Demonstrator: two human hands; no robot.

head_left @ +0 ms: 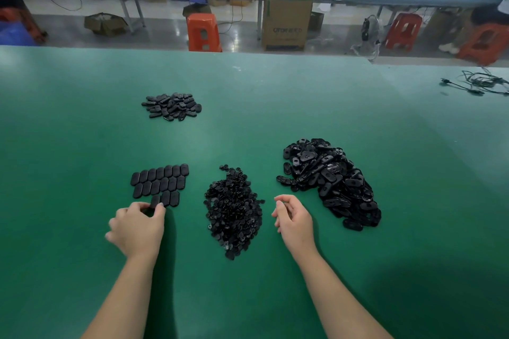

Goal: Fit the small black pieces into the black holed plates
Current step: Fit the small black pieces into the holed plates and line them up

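Note:
A heap of small black pieces (234, 215) lies in the middle of the green table (275, 107). To its right is a bigger heap of black holed plates (330, 181). On the left, several black oval plates (159, 183) lie side by side in neat rows. My left hand (137, 226) pinches one plate (155, 201) at the near end of those rows, between thumb and fingertips. My right hand (293, 219) hovers between the two heaps with fingers loosely curled, and I see nothing in it.
A smaller pile of black oval plates (172, 106) sits farther back on the left. Black cables (476, 82) lie at the table's far right. Beyond the far edge stand orange stools (203, 31), a cardboard box (286, 22) and another workbench.

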